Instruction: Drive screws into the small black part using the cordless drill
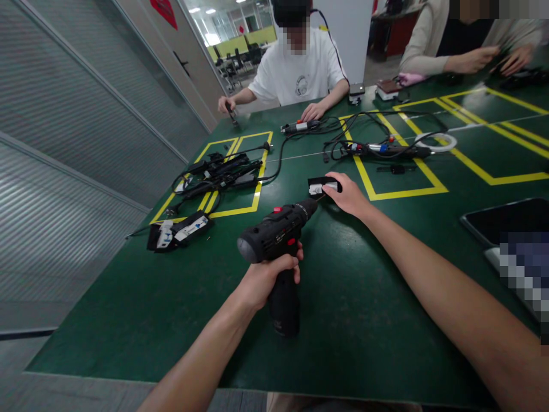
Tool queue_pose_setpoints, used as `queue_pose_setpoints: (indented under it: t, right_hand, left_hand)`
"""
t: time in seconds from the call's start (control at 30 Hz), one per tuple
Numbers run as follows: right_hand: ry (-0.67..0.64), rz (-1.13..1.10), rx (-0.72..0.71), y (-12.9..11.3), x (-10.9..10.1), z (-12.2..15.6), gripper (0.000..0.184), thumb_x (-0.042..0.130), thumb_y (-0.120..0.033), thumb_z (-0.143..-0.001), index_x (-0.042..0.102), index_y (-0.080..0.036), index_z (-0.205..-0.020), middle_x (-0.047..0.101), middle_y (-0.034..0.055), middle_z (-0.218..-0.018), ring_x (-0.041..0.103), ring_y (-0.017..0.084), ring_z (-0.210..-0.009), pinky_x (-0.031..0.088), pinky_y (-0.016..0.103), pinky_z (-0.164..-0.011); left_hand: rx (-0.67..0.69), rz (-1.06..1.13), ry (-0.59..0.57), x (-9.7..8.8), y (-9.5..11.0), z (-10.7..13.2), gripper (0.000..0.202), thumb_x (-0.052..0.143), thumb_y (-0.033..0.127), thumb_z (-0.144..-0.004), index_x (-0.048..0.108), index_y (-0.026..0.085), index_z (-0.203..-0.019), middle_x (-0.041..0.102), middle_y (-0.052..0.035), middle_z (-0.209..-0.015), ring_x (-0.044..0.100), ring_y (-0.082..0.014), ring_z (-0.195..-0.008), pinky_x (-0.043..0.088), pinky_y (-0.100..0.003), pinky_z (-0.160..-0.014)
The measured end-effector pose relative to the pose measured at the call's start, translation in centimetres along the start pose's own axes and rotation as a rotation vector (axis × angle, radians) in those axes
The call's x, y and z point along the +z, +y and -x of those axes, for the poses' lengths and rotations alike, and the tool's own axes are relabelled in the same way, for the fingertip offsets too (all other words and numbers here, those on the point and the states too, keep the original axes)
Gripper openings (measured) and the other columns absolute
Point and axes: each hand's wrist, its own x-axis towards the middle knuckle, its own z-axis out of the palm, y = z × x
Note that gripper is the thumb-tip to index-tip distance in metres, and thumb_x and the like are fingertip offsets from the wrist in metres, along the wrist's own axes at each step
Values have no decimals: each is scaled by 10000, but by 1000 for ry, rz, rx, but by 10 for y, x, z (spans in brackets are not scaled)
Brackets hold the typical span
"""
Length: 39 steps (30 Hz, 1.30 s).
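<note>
My left hand (270, 274) is wrapped round the grip of a black cordless drill (274, 232) with red buttons. The drill points away and to the right, and its thin bit meets or nearly meets a small black box-like piece with a white label (317, 187); exact contact cannot be made out. Thumb and fingers of my right hand (345, 193) close on that labelled piece from its right side. To the left lie two similar black pieces with white labels (189, 229), beside a heap of black power adapters and cables (223, 174).
Yellow tape (407, 193) marks rectangles on the green table (193, 320). A corded electric screwdriver (381, 150) and a white ring (446, 142) lie farther back. Phone-like devices (510, 220) sit at the right. Across the table, a person in a white shirt (300, 68) and another person (467, 57) work.
</note>
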Motion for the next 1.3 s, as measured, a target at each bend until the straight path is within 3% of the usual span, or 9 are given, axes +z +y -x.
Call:
queue_pose_setpoints:
  t: [1.3]
  right_hand:
    - [13, 11, -19, 0, -1, 0, 392, 557, -368, -854, 612, -209, -1209, 612, 104, -1180, 588, 258, -1087, 436, 421, -972]
  left_hand:
    - [-6, 24, 28, 1, 3, 0, 282, 624, 180, -700, 590, 118, -973, 612, -33, -850, 561, -89, -530, 428, -244, -539]
